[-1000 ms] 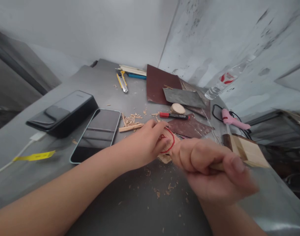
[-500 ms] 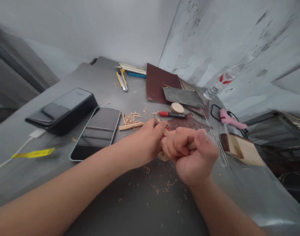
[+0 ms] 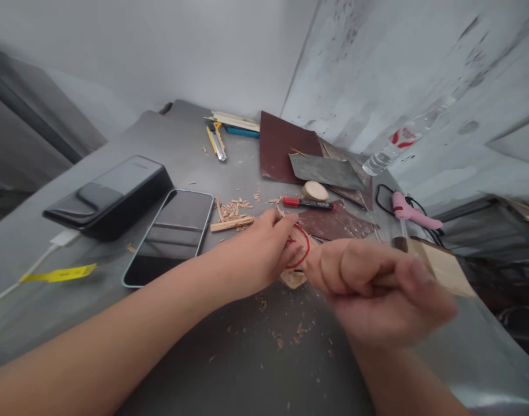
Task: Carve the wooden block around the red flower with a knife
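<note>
My left hand (image 3: 268,251) is closed over a pale piece of wood (image 3: 302,248) with a curved red line drawn on it, pressing it down near the middle of the table. Just to its right, my right hand (image 3: 377,286) forms a fist, partly smeared by motion. A bit of wooden handle (image 3: 386,281) shows between its fingers; the working end of that tool is hidden, so I cannot tell its kind. Under the marked wood lies another light wooden piece (image 3: 293,279). Wood shavings (image 3: 229,210) and a short wooden stick (image 3: 232,223) are beside my left hand.
Behind my hands lie a red-capped marker (image 3: 310,203), a round wood slice (image 3: 315,190) and sandpaper sheets (image 3: 288,147). A phone (image 3: 173,234) and black box (image 3: 112,193) are left. A yellow cutter (image 3: 216,141), water bottle (image 3: 403,141), pink glue gun (image 3: 414,214) and wood block (image 3: 446,268) surround.
My right hand has moved to the right, away from my left hand, uncovering the red line on the wood. My left hand stays almost in place.
</note>
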A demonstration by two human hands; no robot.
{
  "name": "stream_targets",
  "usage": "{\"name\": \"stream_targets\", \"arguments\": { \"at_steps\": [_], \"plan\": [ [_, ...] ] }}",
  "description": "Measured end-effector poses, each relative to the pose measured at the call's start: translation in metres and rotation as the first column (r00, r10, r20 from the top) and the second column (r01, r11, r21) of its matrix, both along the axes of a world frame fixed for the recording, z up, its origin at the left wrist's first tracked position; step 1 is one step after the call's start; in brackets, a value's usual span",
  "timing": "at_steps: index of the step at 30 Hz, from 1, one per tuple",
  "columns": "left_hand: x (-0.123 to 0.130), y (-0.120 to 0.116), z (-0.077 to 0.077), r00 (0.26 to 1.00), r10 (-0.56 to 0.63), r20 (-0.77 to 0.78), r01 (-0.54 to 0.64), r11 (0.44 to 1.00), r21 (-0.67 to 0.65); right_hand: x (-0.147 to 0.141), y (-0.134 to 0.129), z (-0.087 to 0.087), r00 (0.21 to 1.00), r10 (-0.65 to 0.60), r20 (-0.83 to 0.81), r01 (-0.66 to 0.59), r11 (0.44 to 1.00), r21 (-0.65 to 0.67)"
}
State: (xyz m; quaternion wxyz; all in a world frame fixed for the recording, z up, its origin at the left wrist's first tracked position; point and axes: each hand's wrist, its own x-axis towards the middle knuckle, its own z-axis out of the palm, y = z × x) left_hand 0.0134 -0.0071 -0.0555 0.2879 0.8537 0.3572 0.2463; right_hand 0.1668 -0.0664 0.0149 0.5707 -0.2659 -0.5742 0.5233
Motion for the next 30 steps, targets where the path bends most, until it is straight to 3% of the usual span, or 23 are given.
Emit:
{"name": "stream_targets", "arguments": {
  "at_steps": [5,9,15,22,26,30],
  "plan": [
    [-0.001,0.000,-0.002,1.000,-0.013,0.003,0.013,1.000,0.003,-0.006,-0.004,-0.007,0.986,0.003,0.164,-0.016,0.997,0.080],
    [0.000,0.000,-0.003,0.999,-0.031,0.033,0.031,0.999,0.007,-0.012,0.006,-0.009,0.996,-0.039,0.077,0.037,0.999,0.033],
    [0.000,-0.001,0.002,0.998,-0.051,0.037,0.051,0.998,-0.022,-0.017,0.020,-0.007,0.997,-0.065,-0.032,0.059,0.985,-0.162],
    [0.000,-0.001,0.013,0.998,-0.045,-0.040,0.042,0.997,-0.059,0.013,0.033,-0.011,0.984,0.001,-0.177,-0.043,0.971,-0.235],
    [0.000,0.000,0.011,0.999,-0.040,-0.020,0.039,0.998,-0.042,0.015,0.019,-0.004,0.980,0.034,-0.197,-0.066,0.986,-0.156],
    [-0.001,0.000,0.005,1.000,-0.031,0.001,0.031,1.000,-0.006,0.005,0.002,0.001,1.000,0.004,-0.007,-0.004,1.000,-0.022]
  ]
}}
